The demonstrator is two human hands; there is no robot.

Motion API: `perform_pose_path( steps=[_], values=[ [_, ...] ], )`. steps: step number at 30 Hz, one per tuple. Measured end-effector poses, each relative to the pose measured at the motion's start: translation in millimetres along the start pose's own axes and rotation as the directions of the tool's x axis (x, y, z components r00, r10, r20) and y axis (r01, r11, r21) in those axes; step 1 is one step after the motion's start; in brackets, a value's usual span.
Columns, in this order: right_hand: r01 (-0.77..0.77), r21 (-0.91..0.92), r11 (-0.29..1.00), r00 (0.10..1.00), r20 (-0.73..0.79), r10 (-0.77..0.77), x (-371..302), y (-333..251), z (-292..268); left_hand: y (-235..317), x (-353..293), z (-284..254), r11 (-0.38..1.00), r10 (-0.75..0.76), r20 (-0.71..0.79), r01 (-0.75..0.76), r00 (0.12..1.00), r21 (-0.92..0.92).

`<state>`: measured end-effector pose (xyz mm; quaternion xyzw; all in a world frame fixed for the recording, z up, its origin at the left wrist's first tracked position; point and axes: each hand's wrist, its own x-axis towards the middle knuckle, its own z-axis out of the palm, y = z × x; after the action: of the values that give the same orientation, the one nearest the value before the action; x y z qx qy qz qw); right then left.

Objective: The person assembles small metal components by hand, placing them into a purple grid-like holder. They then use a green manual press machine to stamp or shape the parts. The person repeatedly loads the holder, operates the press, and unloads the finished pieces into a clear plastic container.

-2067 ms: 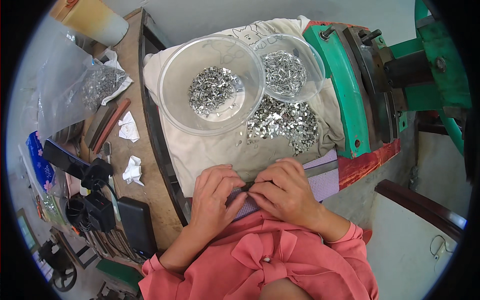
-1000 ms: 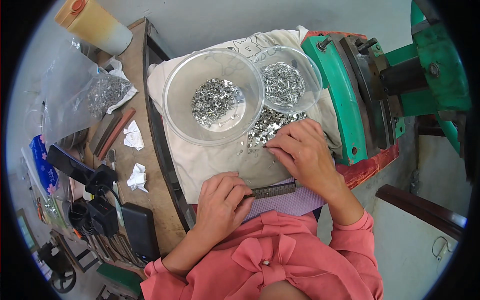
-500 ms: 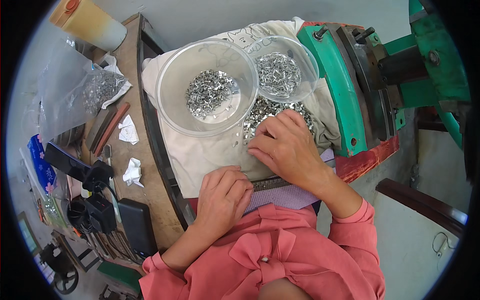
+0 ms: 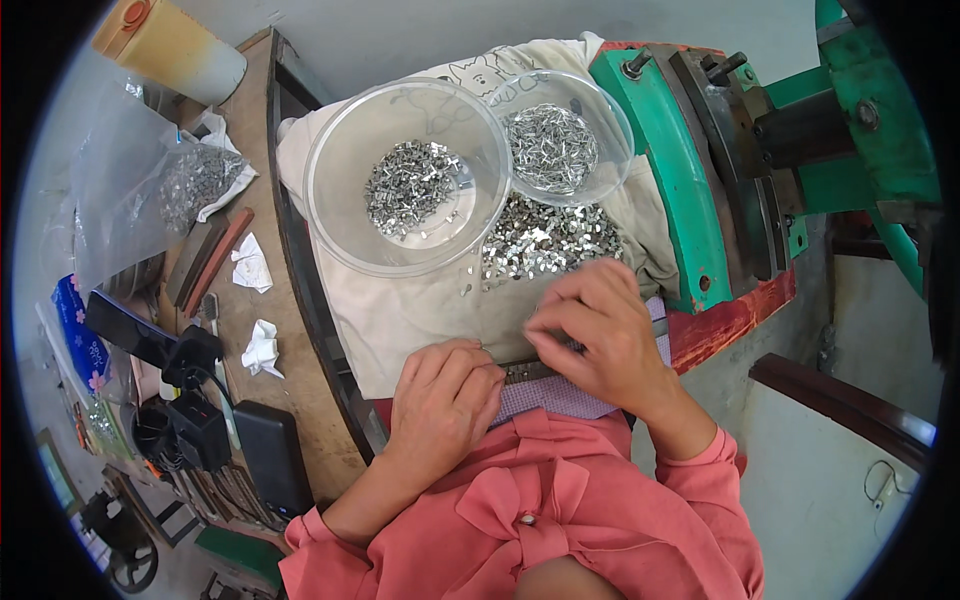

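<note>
while the left hand (image 4: 445,402) pinches the left end of the dark metal strip (image 4: 524,373) along the purple cloth (image 4: 525,398), the right hand (image 4: 600,332) is over the strip's right part, fingertips narrow, can't tell if holding anything; loose metal bits (image 4: 550,240) heaped beyond, right of large clear tub (image 4: 345,225).

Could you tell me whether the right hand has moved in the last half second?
Yes: judged against the green frame, the right hand has drawn back toward the blouse.
</note>
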<state>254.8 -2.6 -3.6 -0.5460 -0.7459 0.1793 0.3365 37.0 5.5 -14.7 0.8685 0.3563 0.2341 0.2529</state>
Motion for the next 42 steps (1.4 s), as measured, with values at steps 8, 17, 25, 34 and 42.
perform_pose_path(
  steps=[8,17,25,34,42],
  values=[
    [-0.007,-0.101,0.995,0.994,0.111,0.018,-34.8,-12.0,-3.8,2.5,2.9,0.9,0.998,0.043,0.022,-0.044,0.999,0.045],
    [0.067,-0.166,0.984,0.996,0.073,-0.055,-35.9,-17.8,9.7,6.0,3.0,-6.2,0.989,0.07,0.108,-0.083,0.992,0.12],
    [0.026,-0.095,0.995,0.999,0.031,-0.023,-17.1,-11.3,0.0,7.0,1.8,-4.5,0.997,-0.022,0.124,0.012,0.992,0.078],
    [0.136,-0.243,0.96,0.991,0.022,-0.135,34.0,13.0,22.9,0.8,1.6,-14.0,0.992,-0.076,0.125,0.088,0.989,-0.095],
    [0.159,-0.212,0.964,0.987,0.059,-0.15,26.7,15.5,13.6,-24.5,22.7,-17.9,0.962,-0.272,-0.08,0.271,0.959,-0.014]
  ],
)
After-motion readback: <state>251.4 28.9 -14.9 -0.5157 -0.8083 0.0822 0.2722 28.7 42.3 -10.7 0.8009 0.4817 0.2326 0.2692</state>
